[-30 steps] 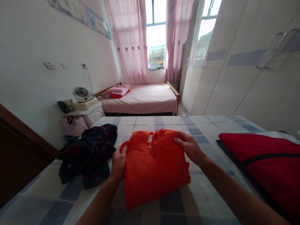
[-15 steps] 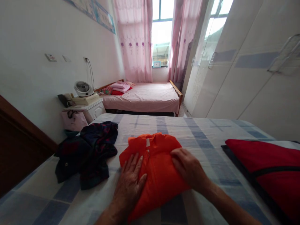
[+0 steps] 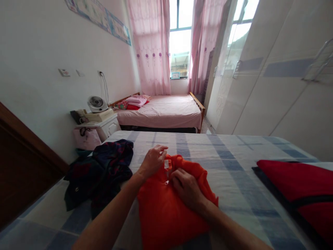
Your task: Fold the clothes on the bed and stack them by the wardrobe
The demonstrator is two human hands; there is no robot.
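Observation:
An orange jacket (image 3: 171,218) lies folded on the plaid bed sheet in front of me, its collar pointing away, with a white label and a zipper pull at the neck. My left hand (image 3: 153,159) is over the left side of the collar, fingers stretched toward the label and slightly apart. Beside the zipper, my right hand (image 3: 187,189) has its fingers bent and closed on the fabric at the collar's right side; the fingertips are partly hidden. A dark plaid garment (image 3: 101,173) lies crumpled to the left of my left forearm.
A red and black folded garment (image 3: 291,184) rests on the right side of the plaid sheet (image 3: 234,173). Beyond stand a pink-covered bed (image 3: 166,111), a white nightstand (image 3: 109,125) with a fan (image 3: 96,103), and white wardrobes (image 3: 260,97) along the right wall.
My left hand has moved from lying flat on the jacket's left front up to the collar. My right hand has shifted left from the jacket's right edge to the neck.

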